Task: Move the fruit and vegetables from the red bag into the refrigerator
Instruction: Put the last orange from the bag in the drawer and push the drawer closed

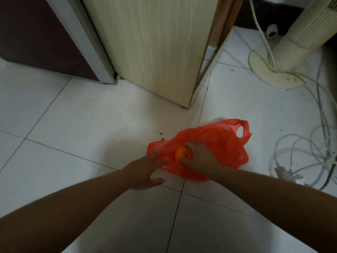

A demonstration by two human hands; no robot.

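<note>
**A:** Where do we find the fruit at this step?

**B:** We see one orange point(183, 153) in the mouth of the red bag point(221, 143). The bag lies crumpled on the white tiled floor point(76, 114), with one handle loop at its far right corner.

**A:** How do our hands stand?

**B:** Our right hand point(199, 157) is inside the bag's mouth. Its fingers curl round the right side of the orange and grip it, with the thumb under the near side. Our left hand point(145, 170) lies flat, its fingers straight and spread. The fingertips rest on the bag's left edge and hold nothing.

**A:** What stands around the bag?

**B:** A pale wooden panel point(155, 42) rises beyond the bag, with its lower corner near the bag's far edge. To the left of the panel stands a dark red unit point(45, 33) with a grey edge, and we cannot tell what it is. A cream tower fan point(300, 33) stands at the far right on a round base. Loose white cables point(313, 141) trail across the floor to the right of the bag, and a power strip point(288, 174) lies among them. A few dark specks point(160, 133) lie on the tile just beside the bag's left corner.

**A:** Does anything lie between the bag and the dark red unit?

**B:** We see only bare tile there.
</note>
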